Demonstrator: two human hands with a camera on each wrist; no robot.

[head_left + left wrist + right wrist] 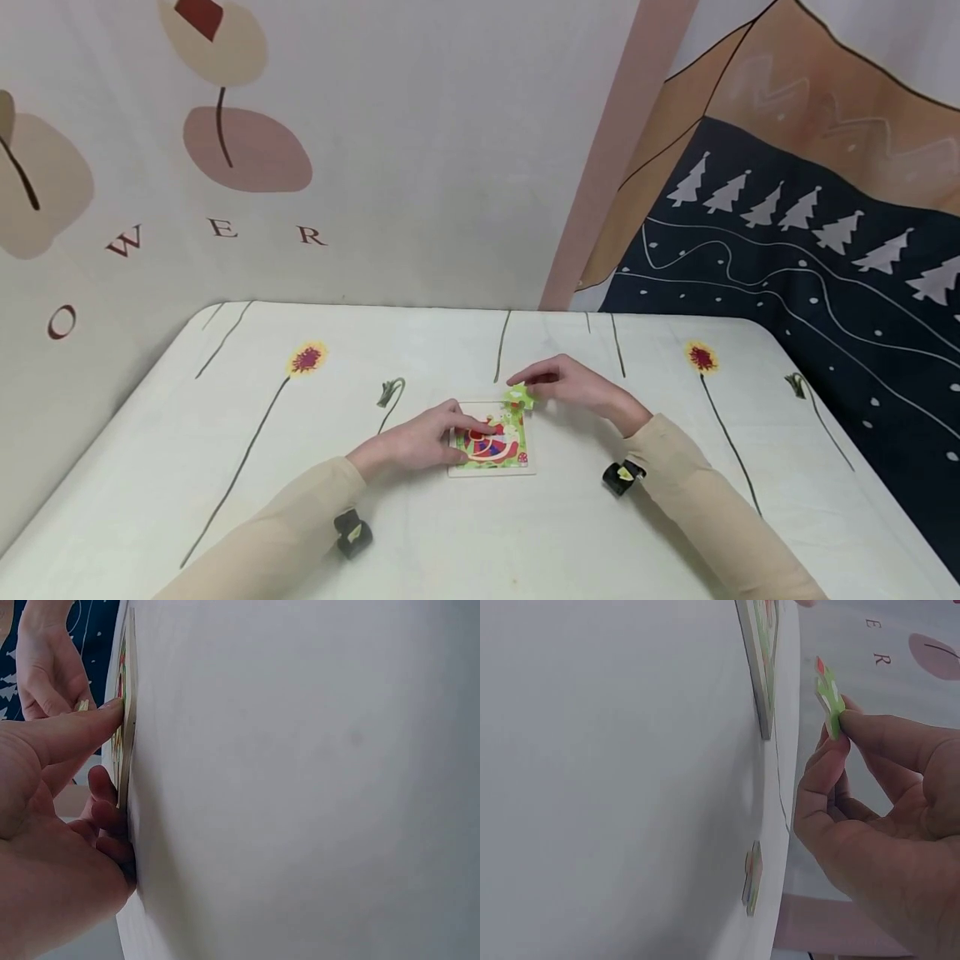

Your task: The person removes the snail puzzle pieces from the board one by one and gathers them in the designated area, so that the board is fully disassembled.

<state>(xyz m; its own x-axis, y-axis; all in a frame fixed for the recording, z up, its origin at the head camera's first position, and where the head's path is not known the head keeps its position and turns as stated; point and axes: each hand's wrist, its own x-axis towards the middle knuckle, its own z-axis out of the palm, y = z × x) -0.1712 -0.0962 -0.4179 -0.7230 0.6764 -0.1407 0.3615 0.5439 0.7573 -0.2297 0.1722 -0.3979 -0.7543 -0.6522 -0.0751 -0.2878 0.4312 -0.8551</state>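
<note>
A square wooden jigsaw puzzle with a colourful picture lies flat on the table. My left hand rests at its left side, one long finger stretched over the picture and pressing on it. In the left wrist view, the other fingers are bent down at the board's edge. Above the back right corner, my right hand pinches a green puzzle piece between thumb and fingertips. The right wrist view shows this piece raised off the table and tilted, beyond the board's edge.
A small stack of puzzle pieces lies on the table near the right hand, shown in the right wrist view. The white tablecloth has printed flowers and stems. Printed curtains hang behind the table's back edge.
</note>
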